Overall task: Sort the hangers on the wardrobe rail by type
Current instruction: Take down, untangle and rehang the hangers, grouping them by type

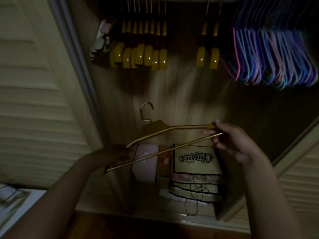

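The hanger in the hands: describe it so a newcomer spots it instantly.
Below the wardrobe rail's yellow wooden hangers and coloured thin hangers, look in front of the printed paper bag. The wooden hanger with a silver hook lies flat between the left hand and right hand; it alone is off the rail.

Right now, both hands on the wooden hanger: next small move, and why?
Probably lift the wooden hanger and hook it into the gap between the two groups of wooden hangers on the rail. The left hand and right hand hold its ends, and the coloured hangers hang separately, further right.
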A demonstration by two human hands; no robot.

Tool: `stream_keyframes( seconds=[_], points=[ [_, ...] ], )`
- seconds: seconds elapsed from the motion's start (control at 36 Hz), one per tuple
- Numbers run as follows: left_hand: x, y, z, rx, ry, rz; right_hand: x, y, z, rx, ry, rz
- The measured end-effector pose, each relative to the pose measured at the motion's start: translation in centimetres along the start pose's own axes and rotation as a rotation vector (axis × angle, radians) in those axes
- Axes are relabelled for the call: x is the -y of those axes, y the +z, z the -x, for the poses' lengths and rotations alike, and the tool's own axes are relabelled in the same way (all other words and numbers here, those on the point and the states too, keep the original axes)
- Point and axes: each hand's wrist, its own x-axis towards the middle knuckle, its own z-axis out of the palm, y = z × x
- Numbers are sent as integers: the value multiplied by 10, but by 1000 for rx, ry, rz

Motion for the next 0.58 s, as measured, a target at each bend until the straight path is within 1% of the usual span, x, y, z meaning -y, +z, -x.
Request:
stream_keyframes(
  seconds=[0.06, 0.08, 0.17, 0.22, 0.28, 0.31, 0.36, 0.39, 0.44, 0.5, 0.58],
  points=[
    [-3, -13, 17, 25, 64, -79, -1, -10, -4, -15, 3, -115],
    [-2, -21, 25, 29, 88, -76, -3, -15, -6, -9, 8, -159],
    [-12, -39, 52, 56, 183, 58, -10, -24, -10, 5, 49, -307],
    [-21, -48, 69, 81, 254, 158, -14, -24, -16, -27, 72, -428],
    [-29, -54, 77, 92, 273, 294, -19, -17, -26, -67, 113, -472],
    [-36, -55, 81, 70, 278, 335, -24, -11, -32, -104, 148, -424],
    [-51, -49, 84, -2, 303, 378, -30, 6, -41, -181, 221, -184],
    [-60, -44, 86, -23, 305, 397, -31, 17, -43, -208, 229, -36],
    [-81, -31, 90, -55, 312, 473, -29, 40, -39, -221, 173, 220],
    [-94, -20, 88, -96, 307, 456, -20, 63, -28, -159, 109, 324],
    [-112, -2, 85, -156, 266, 422, -1, 88, -4, 10, 82, 316]
  ],
)
